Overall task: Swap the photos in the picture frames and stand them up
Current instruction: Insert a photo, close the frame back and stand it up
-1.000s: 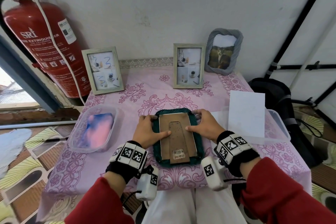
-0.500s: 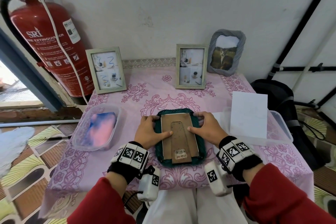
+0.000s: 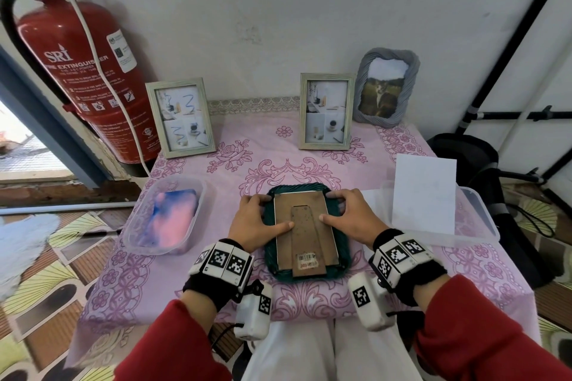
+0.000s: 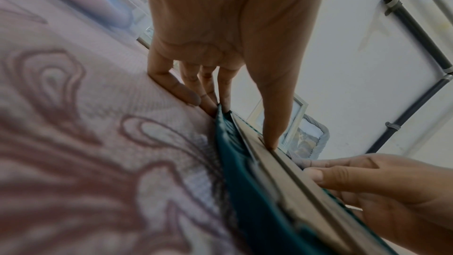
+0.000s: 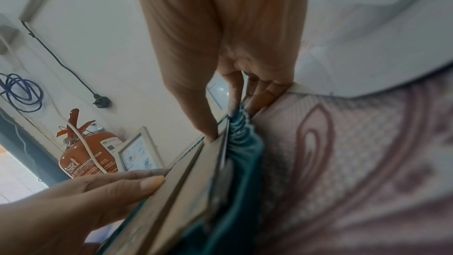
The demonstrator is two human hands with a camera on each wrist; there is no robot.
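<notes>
Seating the backing board (image 3: pixel 305 226) into the green frame (image 3: pixel 343 260), face down at the near edge of the table (image 3: pixel 483 269).

The board is pressed by both thumbs while the left hand (image 3: pixel 255 223) and right hand (image 3: pixel 349 219) curl over the frame's top corners; pressure is best kept even, so the board is seated flat before standing.

Red fire extinguisher (image 3: pixel 77 83) against wall at left; clear plastic tub (image 3: pixel 165 216) with pink-blue contents on pink patterned tablecloth (image 3: pixel 247 164).
</notes>
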